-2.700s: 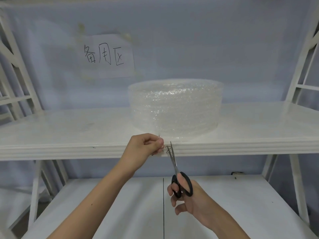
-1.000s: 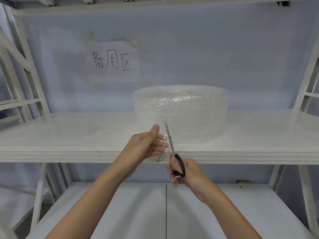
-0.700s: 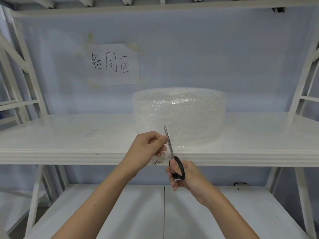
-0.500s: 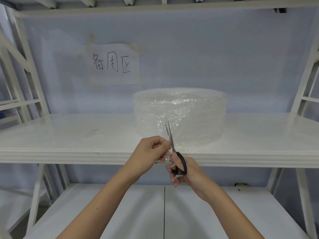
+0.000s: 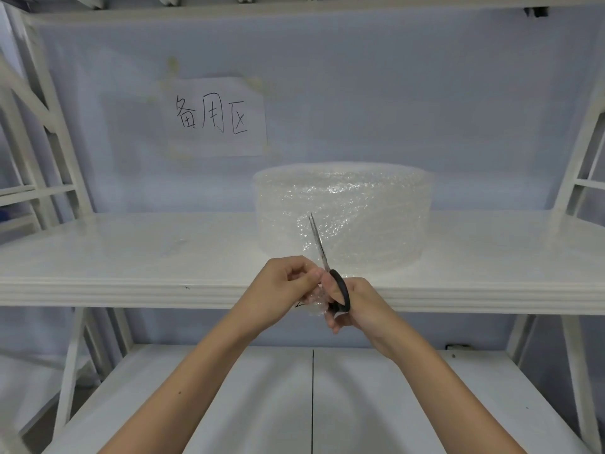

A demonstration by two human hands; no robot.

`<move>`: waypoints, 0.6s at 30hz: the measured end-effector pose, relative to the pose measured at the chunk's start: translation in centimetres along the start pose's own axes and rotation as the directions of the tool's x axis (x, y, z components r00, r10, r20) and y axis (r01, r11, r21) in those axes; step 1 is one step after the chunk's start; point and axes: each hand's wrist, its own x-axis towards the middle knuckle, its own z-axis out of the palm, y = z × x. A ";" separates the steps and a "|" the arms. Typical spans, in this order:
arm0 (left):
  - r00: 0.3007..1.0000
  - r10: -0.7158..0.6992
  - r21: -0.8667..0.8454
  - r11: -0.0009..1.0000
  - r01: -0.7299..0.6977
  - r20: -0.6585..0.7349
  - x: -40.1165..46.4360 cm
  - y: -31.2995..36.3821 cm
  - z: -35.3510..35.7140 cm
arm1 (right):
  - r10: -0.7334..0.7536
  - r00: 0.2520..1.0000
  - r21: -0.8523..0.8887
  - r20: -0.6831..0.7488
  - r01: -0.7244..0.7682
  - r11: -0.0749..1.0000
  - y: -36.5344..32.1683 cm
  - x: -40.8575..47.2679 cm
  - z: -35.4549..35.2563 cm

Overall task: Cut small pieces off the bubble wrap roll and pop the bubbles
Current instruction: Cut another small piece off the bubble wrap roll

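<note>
A wide roll of clear bubble wrap (image 5: 366, 204) stands on end on the white shelf (image 5: 131, 257). In front of the shelf's edge my left hand (image 5: 281, 286) pinches a small clear piece of bubble wrap (image 5: 312, 301) between thumb and fingers. My right hand (image 5: 357, 306) touches that piece too and holds black-handled scissors (image 5: 327, 270). The scissor blades are together and point up in front of the roll.
A paper sign (image 5: 214, 116) with handwritten characters is taped to the pale blue back wall. A lower white shelf (image 5: 311, 404) lies beneath my arms. White frame uprights (image 5: 49, 132) stand at both sides.
The scissors cut upward along the sheet and their blades came together. Both hands then moved close, and the small piece sits pinched between them just below the shelf edge.
</note>
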 end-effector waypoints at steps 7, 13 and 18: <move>1.000 -0.011 0.017 1.000 0.011 0.019 -0.1 0.0 -0.4 | -0.006 1.000 -0.019 0.020 0.006 1.000 -1.1 0.5 0.1; 0.999 -0.015 0.036 0.999 0.014 0.035 -0.3 -0.1 -0.7 | 0.008 1.000 -0.047 -0.021 -0.009 0.999 -1.8 0.7 -0.3; 0.998 -0.041 0.006 0.999 0.041 0.046 -0.6 -0.4 -0.6 | 0.014 0.999 -0.087 -0.034 -0.017 0.996 -2.5 1.1 -0.3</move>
